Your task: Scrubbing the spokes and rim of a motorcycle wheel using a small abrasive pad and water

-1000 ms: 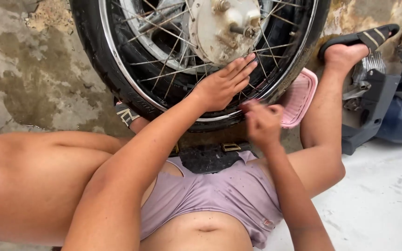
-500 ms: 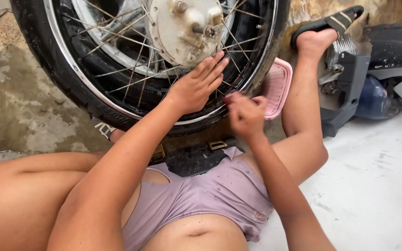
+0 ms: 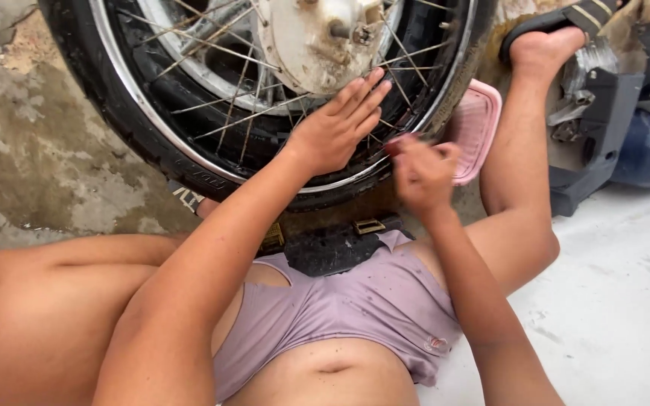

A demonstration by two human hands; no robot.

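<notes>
A spoked motorcycle wheel (image 3: pixel 189 162) with a black tyre and chrome rim stands upright between my legs. Its pale metal hub (image 3: pixel 317 45) is at the top of the view. My left hand (image 3: pixel 336 131) lies flat, fingers together, on the spokes just below the hub. My right hand (image 3: pixel 424 174) is curled at the lower rim, fingertips pinched around something small and reddish that I cannot make out. Both forearms reach up from the bottom of the view.
A pink plastic tray (image 3: pixel 475 131) leans behind the wheel at the right. My right foot in a black sandal (image 3: pixel 566 22) rests by dark motorcycle body parts (image 3: pixel 603 120). Wet concrete lies at the left, pale floor at the right.
The view has shifted a little, so the wheel sits slightly right and lower than half a second ago. Both hands stay at the same places on the wheel.
</notes>
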